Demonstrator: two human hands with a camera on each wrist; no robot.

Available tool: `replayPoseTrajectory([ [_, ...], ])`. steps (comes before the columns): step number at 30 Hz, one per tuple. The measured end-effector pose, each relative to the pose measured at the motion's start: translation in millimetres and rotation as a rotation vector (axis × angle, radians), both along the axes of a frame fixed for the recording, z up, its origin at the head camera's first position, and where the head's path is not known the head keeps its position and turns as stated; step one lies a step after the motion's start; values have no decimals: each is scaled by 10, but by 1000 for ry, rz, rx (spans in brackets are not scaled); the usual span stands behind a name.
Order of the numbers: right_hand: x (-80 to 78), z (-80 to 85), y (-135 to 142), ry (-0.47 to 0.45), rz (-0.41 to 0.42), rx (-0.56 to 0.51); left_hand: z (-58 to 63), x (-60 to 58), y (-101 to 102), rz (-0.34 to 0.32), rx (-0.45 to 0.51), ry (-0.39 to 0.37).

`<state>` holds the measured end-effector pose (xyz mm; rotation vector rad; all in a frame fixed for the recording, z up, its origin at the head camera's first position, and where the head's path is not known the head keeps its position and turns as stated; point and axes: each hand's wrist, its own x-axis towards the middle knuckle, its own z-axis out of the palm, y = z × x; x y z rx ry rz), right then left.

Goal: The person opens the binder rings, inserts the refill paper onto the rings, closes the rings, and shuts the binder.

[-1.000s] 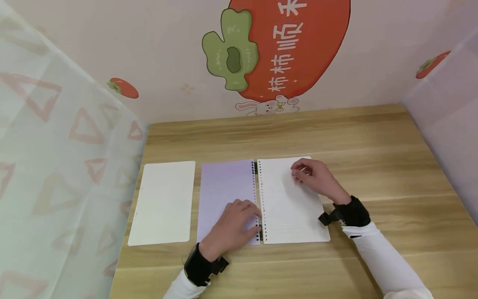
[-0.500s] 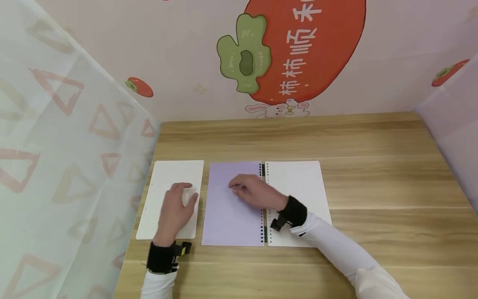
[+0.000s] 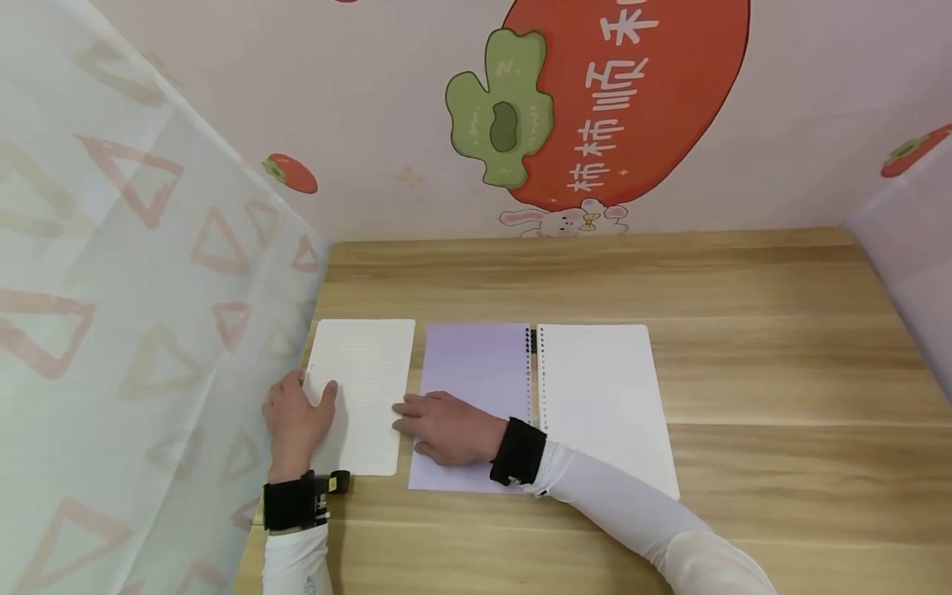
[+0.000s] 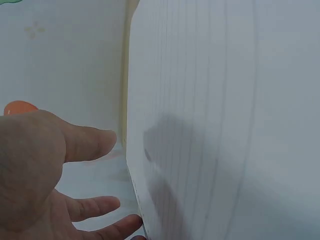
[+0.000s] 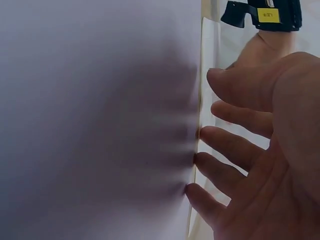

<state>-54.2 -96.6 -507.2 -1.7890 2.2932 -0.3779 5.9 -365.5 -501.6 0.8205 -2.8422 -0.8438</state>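
Observation:
A stack of white lined paper (image 3: 364, 355) lies at the table's left side. My left hand (image 3: 296, 421) is at its left edge; in the left wrist view the thumb (image 4: 92, 144) is held apart, and a fingertip meets the paper's edge. To the right lies an open loose-leaf notebook, with a purple sheet (image 3: 476, 355) on its left half and a white lined page (image 3: 602, 388) on its right. Over the purple sheet spreads my right hand (image 3: 454, 430), fingertips reaching toward the lined stack's right edge. Dark binder rings (image 3: 533, 340) join the halves, partly hidden by the right forearm.
The wooden table (image 3: 773, 372) extends to the right of the notebook. A pale patterned curtain (image 3: 171, 330) hangs along the left edge, close to my left hand. Behind the table stands a wall with a large red fruit picture (image 3: 632, 99).
My left hand has gone from the purple sheet across to the lined stack's left edge. My right hand has moved left from the white page over the purple sheet. The view has shifted slightly.

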Motion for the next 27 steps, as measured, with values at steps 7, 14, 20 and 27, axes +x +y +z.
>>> replayPoseTrajectory([
  [7, 37, -60, -25, 43, -26, 19, 8, -45, -19, 12, 40, 28],
  [14, 28, -36, 70, 31, -39, -7, 41, -75, -61, 31, 107, -3],
  [20, 40, -26, 100, 16, -59, 2, 49, -93, -121, 39, 117, -24],
  [27, 67, -46, 75, 17, -80, 6, 54, -92, -252, 65, 131, -92],
])
